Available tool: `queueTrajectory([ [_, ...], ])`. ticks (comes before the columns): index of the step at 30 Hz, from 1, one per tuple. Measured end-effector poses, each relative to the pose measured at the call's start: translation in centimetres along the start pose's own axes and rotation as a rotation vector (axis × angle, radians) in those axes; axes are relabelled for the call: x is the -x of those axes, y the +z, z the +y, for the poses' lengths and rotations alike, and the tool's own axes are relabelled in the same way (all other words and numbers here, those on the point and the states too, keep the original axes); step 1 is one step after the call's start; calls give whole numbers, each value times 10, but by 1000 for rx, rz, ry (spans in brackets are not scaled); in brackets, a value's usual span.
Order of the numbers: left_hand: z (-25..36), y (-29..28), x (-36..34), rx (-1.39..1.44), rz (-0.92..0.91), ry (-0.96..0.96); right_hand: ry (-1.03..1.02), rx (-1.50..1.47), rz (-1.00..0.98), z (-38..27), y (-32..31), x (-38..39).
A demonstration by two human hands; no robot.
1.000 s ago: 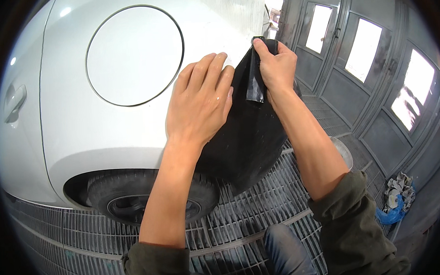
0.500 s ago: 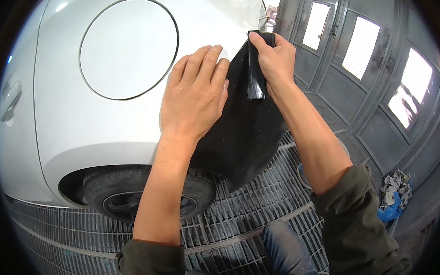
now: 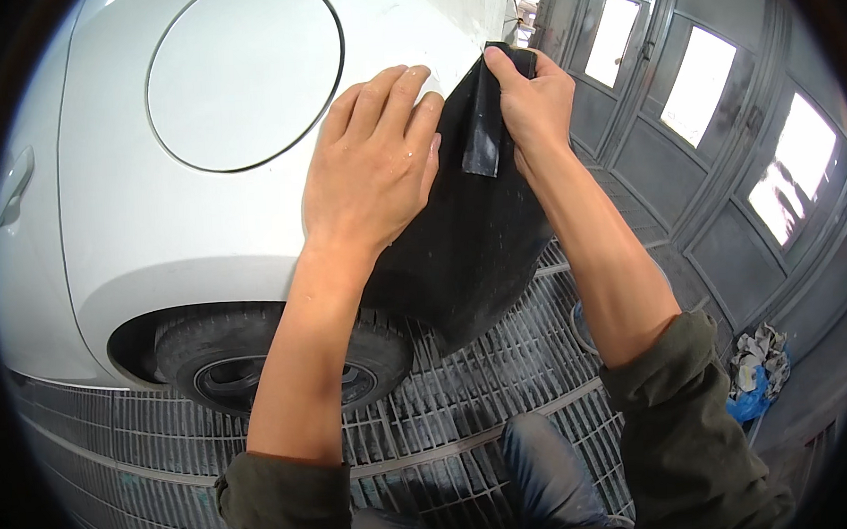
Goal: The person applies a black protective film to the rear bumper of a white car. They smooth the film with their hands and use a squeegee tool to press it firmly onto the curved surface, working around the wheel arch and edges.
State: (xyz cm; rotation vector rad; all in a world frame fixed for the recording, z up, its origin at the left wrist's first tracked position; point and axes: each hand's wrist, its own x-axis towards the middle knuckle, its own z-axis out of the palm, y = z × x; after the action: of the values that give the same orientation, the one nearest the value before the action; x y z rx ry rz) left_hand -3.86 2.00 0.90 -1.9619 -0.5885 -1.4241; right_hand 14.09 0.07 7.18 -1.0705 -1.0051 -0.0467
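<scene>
My left hand (image 3: 370, 158) lies over the rear edge of a white car's side panel (image 3: 204, 222), palm down, fingers stretched out and holding nothing. Small pale drops or specks show on its back. Beside it a black panel (image 3: 423, 264), bumper-like in shape, continues behind the wheel. My right hand (image 3: 537, 99) is closed at the top of this black panel, thumb pressed on a narrow glossy black strip (image 3: 482, 144) that hangs downward. Whether the strip is a separate piece or a folded flap of the panel, I cannot make out. The fingers behind it are mostly hidden.
Left of my hands is the round fuel door (image 3: 245, 83); below is the rear wheel (image 3: 225, 363), partly behind my left forearm. Metal floor grating (image 3: 430, 406) lies underneath. Grey panelled doors (image 3: 655, 160) with bright windows stand at right, near a crumpled heap (image 3: 759, 368).
The black strip has tilted, its lower end swinging left, and its shine has dulled. My right hand keeps its grip. The whole view has shifted slightly; my left hand stays on the panel.
</scene>
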Motion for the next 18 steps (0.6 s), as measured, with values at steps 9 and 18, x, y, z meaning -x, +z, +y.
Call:
queueTrajectory([
  [9,0,0,-1,-23,5,8,-68,15,-2,3,1,-1],
  [18,-1,-1,1,-17,15,5,-60,14,7,0,4,-1],
])
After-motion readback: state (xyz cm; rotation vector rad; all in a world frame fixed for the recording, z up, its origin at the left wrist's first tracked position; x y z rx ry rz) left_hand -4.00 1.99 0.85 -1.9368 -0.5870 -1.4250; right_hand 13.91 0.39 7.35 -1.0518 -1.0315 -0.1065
